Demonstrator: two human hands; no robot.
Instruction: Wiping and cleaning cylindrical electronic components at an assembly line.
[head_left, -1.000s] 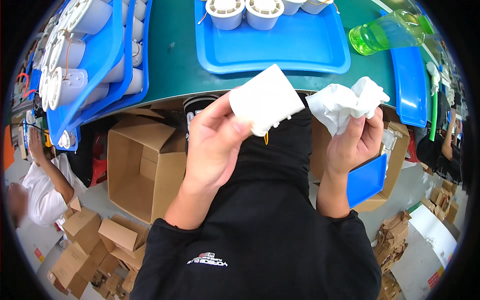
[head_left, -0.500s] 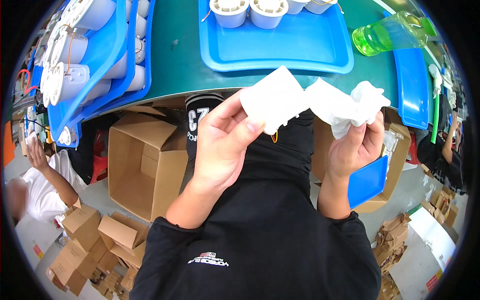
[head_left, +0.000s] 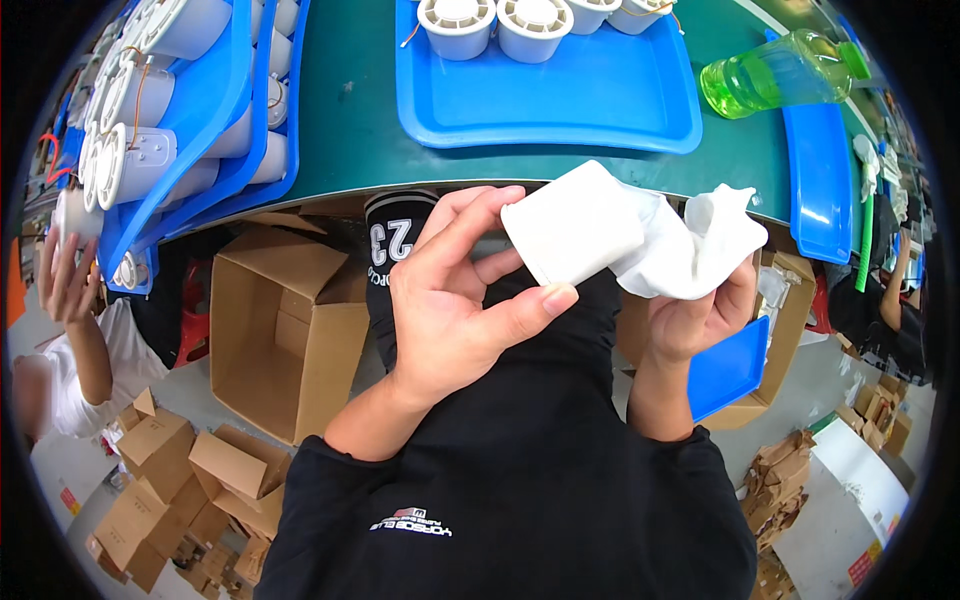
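Note:
My left hand (head_left: 455, 290) grips a white cup-shaped plastic housing (head_left: 578, 225) between thumb and fingers, tilted on its side above my lap. Its smooth side wall faces up; its inside is hidden. In my right hand (head_left: 705, 318) is a crumpled white cloth (head_left: 700, 250), pinched from below, with some fingers hidden by it. One end of the cloth touches the right end of the housing. Just beyond both hands lies a blue tray (head_left: 550, 125), with several white round housings (head_left: 534, 25) at its far side.
Stacked blue trays (head_left: 205, 140) of white housings stand at left. A bottle of green liquid (head_left: 780, 75) lies on the green table (head_left: 345, 95) at right, near another blue tray (head_left: 822, 185). Open cardboard boxes (head_left: 285, 330) flank my legs. A co-worker's hand (head_left: 68, 265) shows far left.
The housing has turned in my left hand and come slightly lower and right. My right hand and the cloth moved a little down and left. The co-worker's hand at far left now holds a white piece.

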